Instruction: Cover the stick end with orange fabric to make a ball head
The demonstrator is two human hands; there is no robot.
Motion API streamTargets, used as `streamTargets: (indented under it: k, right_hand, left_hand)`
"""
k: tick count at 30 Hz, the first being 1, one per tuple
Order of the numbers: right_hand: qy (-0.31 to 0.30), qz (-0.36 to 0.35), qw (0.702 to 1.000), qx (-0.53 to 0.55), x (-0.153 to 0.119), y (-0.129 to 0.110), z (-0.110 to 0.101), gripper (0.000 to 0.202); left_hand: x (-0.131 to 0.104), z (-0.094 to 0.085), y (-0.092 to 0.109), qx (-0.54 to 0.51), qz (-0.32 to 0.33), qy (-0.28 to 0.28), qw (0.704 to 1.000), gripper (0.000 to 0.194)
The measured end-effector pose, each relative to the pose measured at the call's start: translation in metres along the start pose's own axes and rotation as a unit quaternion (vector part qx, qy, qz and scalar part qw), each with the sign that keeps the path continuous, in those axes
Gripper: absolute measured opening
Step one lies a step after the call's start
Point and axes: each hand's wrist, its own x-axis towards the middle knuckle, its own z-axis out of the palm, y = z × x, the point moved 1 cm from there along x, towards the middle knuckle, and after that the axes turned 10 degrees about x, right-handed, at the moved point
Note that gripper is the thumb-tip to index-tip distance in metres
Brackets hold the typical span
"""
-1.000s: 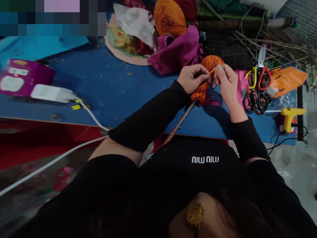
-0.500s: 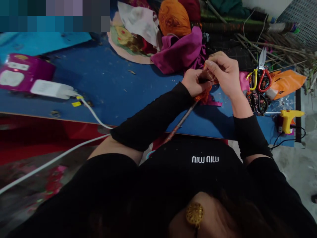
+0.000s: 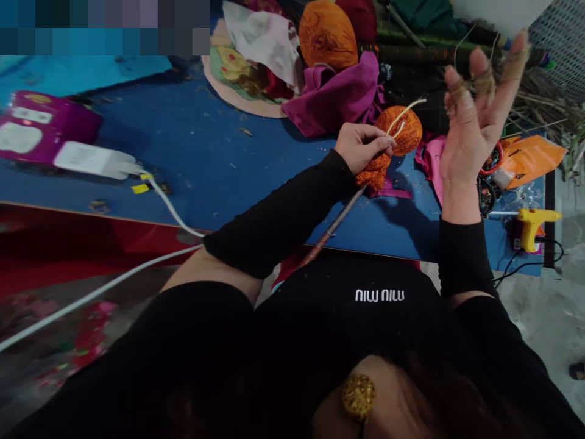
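Note:
My left hand (image 3: 364, 146) pinches the gathered neck of an orange fabric ball (image 3: 406, 130). Two ends of pale string (image 3: 408, 111) stick up from between its thumb and fingers. Below that hand hangs bunched orange cloth (image 3: 375, 173), and a thin wrapped stick (image 3: 336, 222) slants from it past the table edge toward my body. To the right, my right hand (image 3: 475, 131) is raised, fingers spread and holding nothing, with tape wrapped around several fingertips. Behind it, mostly covered, are the scissors (image 3: 494, 157) with red handles.
Magenta cloth (image 3: 336, 91) and another orange ball (image 3: 328, 33) lie at the back of the blue table (image 3: 205, 158). A yellow glue gun (image 3: 532, 227) is at the right edge, near an orange bag (image 3: 537, 160). A purple box (image 3: 50, 128) with a white plug and cable stands left.
My right hand has moved off the string, up and to the right, and its fingers have spread. The orange ball and string ends now show; my left hand stays nearly in place.

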Motion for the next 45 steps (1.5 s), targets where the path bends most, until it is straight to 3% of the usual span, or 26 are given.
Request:
streamTargets:
  k: [5,8,11,14,21,26,32,38,42,45]
  right_hand:
    - [0.054,-0.088,0.993,-0.060,-0.001,0.025,-0.018,0.028]
    - [0.017,-0.123,0.985,-0.122,-0.008,0.036,-0.006,0.022]
    - [-0.061,-0.109,0.972,-0.197,-0.014,0.039,0.014,0.017]
    - [-0.080,-0.110,0.962,-0.235,-0.015,0.036,0.024,0.020]
    - [-0.102,-0.070,0.954,-0.273,-0.018,0.028,0.018,0.024]
    - [-0.115,-0.100,0.965,-0.215,-0.025,0.034,0.015,0.017]
    - [-0.144,-0.124,0.971,-0.145,-0.026,0.042,0.016,0.009]
    - [-0.046,-0.106,0.987,-0.108,-0.021,0.050,0.028,0.021]
    - [-0.063,-0.107,0.984,-0.125,-0.017,0.058,0.040,0.013]
    - [-0.072,-0.086,0.987,-0.113,-0.018,0.061,0.043,0.014]
  left_hand:
    - [0.000,-0.002,-0.003,0.009,-0.033,-0.008,0.999,0.025]
    - [0.000,-0.003,-0.003,0.034,-0.033,-0.004,0.999,0.031]
    - [0.000,-0.004,-0.002,0.046,-0.012,-0.007,0.999,0.035]
    - [0.001,-0.005,-0.001,0.044,-0.001,-0.014,0.999,0.037]
    - [0.001,-0.005,0.006,0.008,-0.062,0.000,0.998,0.031]
    - [0.003,-0.009,0.005,-0.052,-0.100,-0.007,0.994,0.037]
    - [0.006,-0.011,0.003,0.008,-0.043,-0.030,0.999,0.045]
    - [0.005,-0.017,0.005,0.135,0.038,-0.030,0.990,0.029]
    - [0.004,-0.020,0.004,0.231,0.124,-0.048,0.964,0.032]
    - [0.004,-0.022,0.002,0.340,0.201,-0.047,0.917,0.021]
